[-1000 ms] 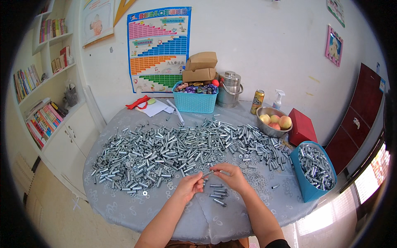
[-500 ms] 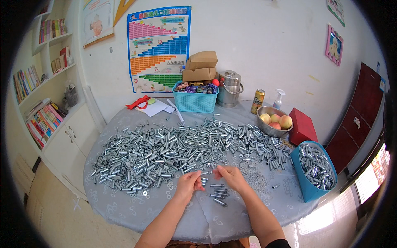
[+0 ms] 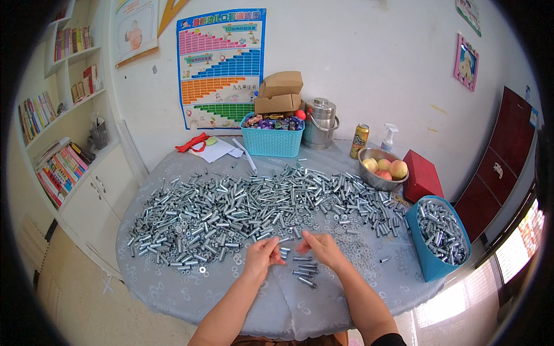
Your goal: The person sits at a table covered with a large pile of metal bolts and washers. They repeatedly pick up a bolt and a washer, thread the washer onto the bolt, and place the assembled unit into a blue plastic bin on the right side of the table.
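Observation:
My left hand (image 3: pixel 264 255) is closed in a pinch, with a thin metal bolt (image 3: pixel 284 239) showing at its fingertips. Across a small gap, my right hand (image 3: pixel 322 248) has thumb and forefinger pressed together; whatever lies between them is too small to make out. Between my wrists, several sleeved anchor bolts (image 3: pixel 306 269) lie in a loose stack on the grey tablecloth. Just beyond both hands spreads a wide heap of silvery metal sleeves and bolts (image 3: pixel 231 202). Loose flat washers (image 3: pixel 355 245) are scattered to the right of my right hand.
At the right table edge stands a blue bin (image 3: pixel 427 254) full of metal bolts. Behind it are a red box (image 3: pixel 423 176), a steel bowl (image 3: pixel 385 183) of fruit and a can (image 3: pixel 359 142). A turquoise basket (image 3: pixel 272 143) and steel pot (image 3: pixel 321 130) stand along the wall.
My hands have barely moved. The metal bolt that reached between them shows less now, and the right fingertips have shifted slightly.

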`<move>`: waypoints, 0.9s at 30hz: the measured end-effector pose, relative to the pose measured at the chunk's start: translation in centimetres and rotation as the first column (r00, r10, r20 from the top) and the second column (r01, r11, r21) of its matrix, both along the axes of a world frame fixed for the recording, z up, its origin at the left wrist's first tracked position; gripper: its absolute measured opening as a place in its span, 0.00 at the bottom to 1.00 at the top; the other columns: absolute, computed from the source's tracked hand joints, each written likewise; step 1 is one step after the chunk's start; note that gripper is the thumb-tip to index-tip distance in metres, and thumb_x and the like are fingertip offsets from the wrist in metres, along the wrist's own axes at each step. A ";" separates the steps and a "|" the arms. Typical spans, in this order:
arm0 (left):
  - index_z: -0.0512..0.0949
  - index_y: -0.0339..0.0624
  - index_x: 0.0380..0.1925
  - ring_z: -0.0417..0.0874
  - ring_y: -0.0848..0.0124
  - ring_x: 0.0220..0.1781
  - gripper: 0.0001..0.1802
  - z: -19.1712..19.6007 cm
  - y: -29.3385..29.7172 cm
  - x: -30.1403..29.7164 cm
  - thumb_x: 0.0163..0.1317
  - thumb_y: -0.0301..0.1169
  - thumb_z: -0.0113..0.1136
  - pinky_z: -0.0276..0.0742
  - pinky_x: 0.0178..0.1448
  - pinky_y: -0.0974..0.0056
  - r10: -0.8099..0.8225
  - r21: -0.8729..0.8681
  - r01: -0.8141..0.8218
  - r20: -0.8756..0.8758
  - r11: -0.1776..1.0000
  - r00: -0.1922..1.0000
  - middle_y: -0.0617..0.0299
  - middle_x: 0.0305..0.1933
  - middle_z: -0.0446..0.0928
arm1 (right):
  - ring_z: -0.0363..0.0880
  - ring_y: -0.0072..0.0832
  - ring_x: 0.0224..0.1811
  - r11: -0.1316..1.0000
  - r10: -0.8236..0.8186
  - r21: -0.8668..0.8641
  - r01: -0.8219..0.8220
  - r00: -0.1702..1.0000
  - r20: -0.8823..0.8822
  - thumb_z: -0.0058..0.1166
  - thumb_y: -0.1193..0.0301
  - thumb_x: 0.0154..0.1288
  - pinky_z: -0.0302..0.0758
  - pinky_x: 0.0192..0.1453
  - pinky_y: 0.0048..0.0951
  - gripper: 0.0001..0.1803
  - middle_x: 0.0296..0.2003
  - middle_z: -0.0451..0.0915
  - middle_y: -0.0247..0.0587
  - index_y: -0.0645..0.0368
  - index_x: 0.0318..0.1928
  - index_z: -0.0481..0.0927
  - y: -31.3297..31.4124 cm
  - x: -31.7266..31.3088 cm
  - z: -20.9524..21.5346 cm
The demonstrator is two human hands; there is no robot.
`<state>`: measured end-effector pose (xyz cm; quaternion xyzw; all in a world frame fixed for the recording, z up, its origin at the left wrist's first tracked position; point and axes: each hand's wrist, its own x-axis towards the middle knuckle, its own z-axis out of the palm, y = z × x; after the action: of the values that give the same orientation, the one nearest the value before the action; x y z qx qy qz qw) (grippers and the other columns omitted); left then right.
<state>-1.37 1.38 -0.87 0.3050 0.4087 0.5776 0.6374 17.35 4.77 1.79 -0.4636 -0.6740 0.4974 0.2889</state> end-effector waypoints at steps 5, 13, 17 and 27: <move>0.75 0.33 0.29 0.71 0.77 0.17 0.11 0.6 -0.4 0.5 0.61 0.32 0.54 0.78 0.23 0.67 -0.001 0.058 0.005 -0.075 0.998 0.997 0.64 0.18 0.70 | 0.74 0.20 0.32 0.978 -0.005 0.206 0.038 0.987 -0.161 0.47 0.63 0.65 0.71 0.38 0.22 0.16 0.31 0.78 0.36 0.63 0.41 0.79 -0.5 -0.9 -0.2; 0.77 0.35 0.36 0.72 0.81 0.17 0.11 0.8 -0.5 0.4 0.60 0.32 0.55 0.70 0.18 0.74 0.007 0.138 0.040 -0.329 0.990 0.944 0.63 0.20 0.74 | 0.74 0.23 0.34 0.981 0.087 0.169 -0.096 0.994 0.059 0.58 0.66 0.56 0.71 0.40 0.24 0.12 0.32 0.78 0.35 0.62 0.35 0.79 -0.3 -0.5 -1.0; 0.79 0.36 0.33 0.75 0.78 0.21 0.08 -0.3 1.2 -2.2 0.57 0.29 0.56 0.70 0.25 0.72 0.462 0.356 -0.309 -0.524 0.882 0.715 0.63 0.22 0.76 | 0.75 0.32 0.38 0.862 0.227 0.419 -0.287 0.956 0.188 0.60 0.65 0.53 0.70 0.44 0.30 0.12 0.32 0.79 0.39 0.59 0.34 0.80 -0.4 -0.4 -1.0; 0.79 0.40 0.27 0.69 0.58 0.41 0.07 -1.0 1.5 -5.1 0.44 0.21 0.58 0.66 0.45 0.58 0.487 0.508 -0.157 -0.860 0.847 -0.153 0.57 0.30 0.73 | 0.75 0.36 0.40 0.923 -0.043 0.384 0.011 0.996 0.074 0.56 0.68 0.54 0.71 0.45 0.31 0.09 0.35 0.79 0.41 0.58 0.35 0.81 0.2 -0.1 -2.0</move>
<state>-6.47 2.89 -1.89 0.5800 0.7285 0.3588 -0.0649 17.21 4.99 -0.23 -0.4272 -0.7629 0.3329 0.3532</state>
